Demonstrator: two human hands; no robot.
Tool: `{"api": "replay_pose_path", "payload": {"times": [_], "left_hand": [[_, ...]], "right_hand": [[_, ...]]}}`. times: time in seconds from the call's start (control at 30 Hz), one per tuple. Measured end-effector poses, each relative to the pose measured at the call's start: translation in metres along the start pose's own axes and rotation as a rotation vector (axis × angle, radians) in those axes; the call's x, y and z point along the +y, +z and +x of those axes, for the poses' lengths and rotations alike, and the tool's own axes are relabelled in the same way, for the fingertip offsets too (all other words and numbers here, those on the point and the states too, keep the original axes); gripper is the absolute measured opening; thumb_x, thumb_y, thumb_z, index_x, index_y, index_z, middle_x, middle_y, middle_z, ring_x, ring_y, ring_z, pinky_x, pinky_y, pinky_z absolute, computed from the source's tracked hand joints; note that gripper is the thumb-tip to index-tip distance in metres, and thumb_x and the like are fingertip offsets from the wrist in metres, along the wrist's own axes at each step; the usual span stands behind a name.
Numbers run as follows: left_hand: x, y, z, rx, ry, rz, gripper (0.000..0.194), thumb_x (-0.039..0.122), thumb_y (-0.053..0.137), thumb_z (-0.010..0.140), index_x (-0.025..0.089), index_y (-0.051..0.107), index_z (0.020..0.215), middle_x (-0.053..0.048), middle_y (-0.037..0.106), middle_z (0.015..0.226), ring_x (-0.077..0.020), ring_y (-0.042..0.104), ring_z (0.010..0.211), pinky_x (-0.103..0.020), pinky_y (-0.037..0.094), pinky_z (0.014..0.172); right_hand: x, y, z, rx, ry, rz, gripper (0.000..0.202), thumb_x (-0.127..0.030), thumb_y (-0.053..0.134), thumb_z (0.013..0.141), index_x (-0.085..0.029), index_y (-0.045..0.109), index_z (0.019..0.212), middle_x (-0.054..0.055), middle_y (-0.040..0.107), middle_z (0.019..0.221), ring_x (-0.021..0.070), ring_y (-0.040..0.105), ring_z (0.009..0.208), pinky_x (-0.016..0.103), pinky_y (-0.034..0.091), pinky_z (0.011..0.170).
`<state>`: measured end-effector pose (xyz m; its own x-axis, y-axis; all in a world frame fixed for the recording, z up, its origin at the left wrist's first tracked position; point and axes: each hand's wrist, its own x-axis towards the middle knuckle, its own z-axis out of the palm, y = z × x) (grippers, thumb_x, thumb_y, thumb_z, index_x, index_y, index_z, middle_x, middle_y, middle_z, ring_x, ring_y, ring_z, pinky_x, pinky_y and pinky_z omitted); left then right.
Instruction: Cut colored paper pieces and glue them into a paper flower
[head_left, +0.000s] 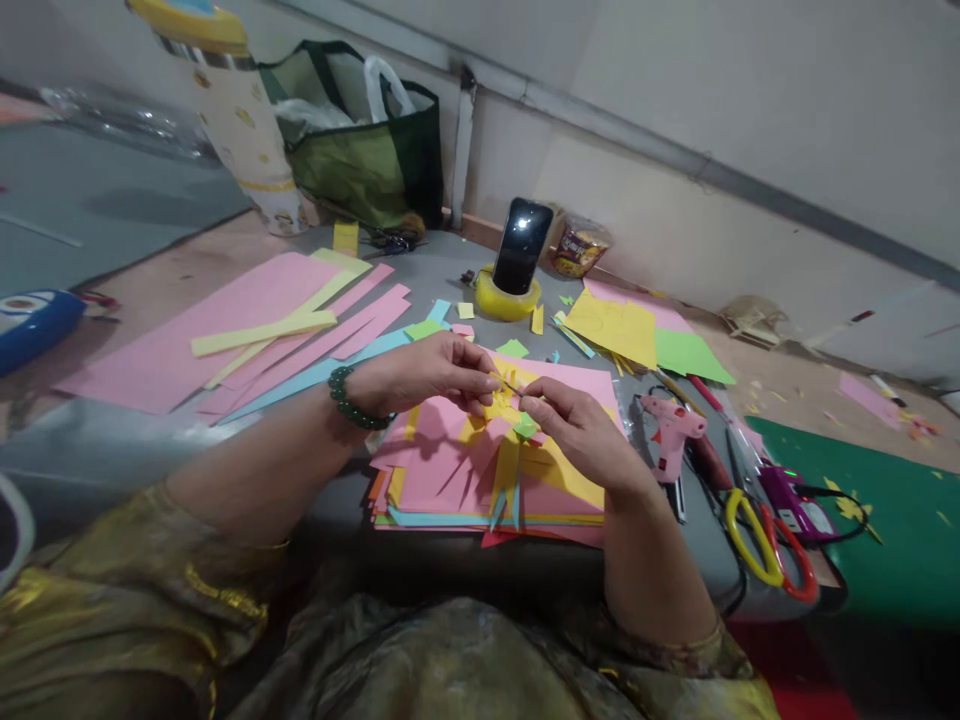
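Note:
My left hand [455,378], with a green bead bracelet [352,400] at the wrist, is closed in a pinch. Facing it, my right hand [570,420] pinches the end of a thin dark stick [511,388] that reaches to the left fingertips. A bit of yellow paper shows by the left fingers; whether they grip it or the stick I cannot make out. Right below both hands are small cut yellow paper pieces and a green scrap [526,426]. These lie on a stack of coloured paper [442,480], mostly pink on top, with yellow and blue strips.
Paper strips [300,340] and pink sheets lie left. A phone [520,245] leans in a yellow tape roll [508,300] at the back. On the right are a pink glue gun [670,430], scissors [754,540] and a purple device [799,505]. A tall bottle [232,130] and green bag [360,160] stand behind.

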<state>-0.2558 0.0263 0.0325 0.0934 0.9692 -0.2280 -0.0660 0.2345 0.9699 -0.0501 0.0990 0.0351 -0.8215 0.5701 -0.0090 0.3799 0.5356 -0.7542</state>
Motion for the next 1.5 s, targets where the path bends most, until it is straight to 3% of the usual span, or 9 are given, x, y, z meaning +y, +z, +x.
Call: {"api": "replay_pose_path", "payload": {"times": [0.17,0.4,0.6,0.67,0.77,0.97,1.2,1.37,1.5], "left_hand": [[0.001,0.000,0.000,0.018,0.004,-0.026,0.017,0.022,0.082,0.071,0.014,0.068,0.070,0.001,0.068,0.063,-0.0084,0.063,0.056,-0.020,0.054,0.061],[0.001,0.000,-0.001,0.011,0.027,-0.048,0.019,0.027,0.084,0.072,0.015,0.070,0.075,0.001,0.069,0.066,-0.0095,0.064,0.059,-0.024,0.057,0.067],[0.000,0.003,-0.001,-0.008,0.024,-0.070,0.024,0.029,0.085,0.071,0.015,0.067,0.075,-0.001,0.072,0.069,-0.0105,0.066,0.062,-0.023,0.057,0.066],[-0.001,0.006,-0.001,-0.034,0.014,-0.070,0.024,0.029,0.085,0.070,0.015,0.066,0.075,-0.001,0.073,0.070,-0.0113,0.067,0.063,-0.023,0.057,0.066],[-0.003,0.008,-0.002,-0.053,0.019,-0.067,0.025,0.029,0.085,0.070,0.016,0.064,0.075,-0.001,0.073,0.068,-0.0117,0.067,0.062,-0.024,0.057,0.066],[-0.005,0.010,-0.001,-0.059,0.034,-0.056,0.029,0.032,0.085,0.071,0.015,0.063,0.075,-0.001,0.072,0.067,-0.0111,0.068,0.061,-0.022,0.055,0.062],[-0.007,0.010,0.001,-0.074,0.040,-0.070,0.033,0.036,0.087,0.068,0.015,0.062,0.075,0.000,0.072,0.065,-0.0104,0.067,0.059,-0.021,0.055,0.061],[-0.004,0.011,-0.001,-0.071,0.050,-0.058,0.032,0.035,0.087,0.068,0.015,0.063,0.075,0.000,0.072,0.065,-0.0104,0.067,0.059,-0.021,0.056,0.062],[-0.002,0.011,-0.002,-0.030,0.057,-0.050,0.029,0.036,0.087,0.068,0.015,0.067,0.075,0.000,0.072,0.066,-0.0104,0.067,0.059,-0.022,0.058,0.064]], "right_hand": [[0.001,-0.004,0.001,-0.014,0.000,0.007,0.027,-0.045,0.046,0.093,-0.021,0.054,0.083,-0.002,0.054,0.071,0.0140,0.047,0.068,0.026,0.037,0.063],[-0.001,-0.001,0.001,0.086,-0.030,0.053,0.029,-0.047,0.046,0.094,-0.021,0.055,0.085,-0.001,0.056,0.073,0.0133,0.049,0.067,0.026,0.039,0.061],[-0.001,0.010,0.004,0.264,-0.016,0.188,0.025,-0.044,0.063,0.084,-0.019,0.063,0.083,-0.006,0.042,0.057,0.0102,0.038,0.054,0.024,0.033,0.051],[0.000,0.015,0.006,0.297,-0.046,0.224,0.022,-0.040,0.063,0.082,-0.018,0.066,0.081,-0.004,0.047,0.057,0.0104,0.040,0.055,0.025,0.035,0.052],[-0.001,0.018,0.008,0.312,-0.089,0.265,0.020,-0.036,0.061,0.081,-0.017,0.066,0.077,-0.001,0.057,0.064,0.0110,0.047,0.058,0.025,0.038,0.054],[-0.003,0.017,0.008,0.316,-0.078,0.255,0.020,-0.034,0.062,0.079,-0.017,0.064,0.068,-0.003,0.050,0.057,0.0095,0.043,0.053,0.024,0.036,0.050],[-0.003,0.019,0.009,0.318,-0.057,0.267,0.019,-0.034,0.061,0.076,-0.017,0.064,0.068,-0.002,0.053,0.058,0.0104,0.045,0.055,0.024,0.037,0.052],[-0.001,0.017,0.006,0.341,-0.065,0.190,0.029,-0.041,0.053,0.086,-0.018,0.062,0.070,-0.002,0.049,0.060,0.0119,0.045,0.058,0.026,0.037,0.055],[-0.001,0.012,0.002,0.270,-0.096,0.138,0.034,-0.045,0.043,0.094,-0.019,0.064,0.089,0.001,0.057,0.071,0.0151,0.053,0.067,0.028,0.041,0.063]]}}
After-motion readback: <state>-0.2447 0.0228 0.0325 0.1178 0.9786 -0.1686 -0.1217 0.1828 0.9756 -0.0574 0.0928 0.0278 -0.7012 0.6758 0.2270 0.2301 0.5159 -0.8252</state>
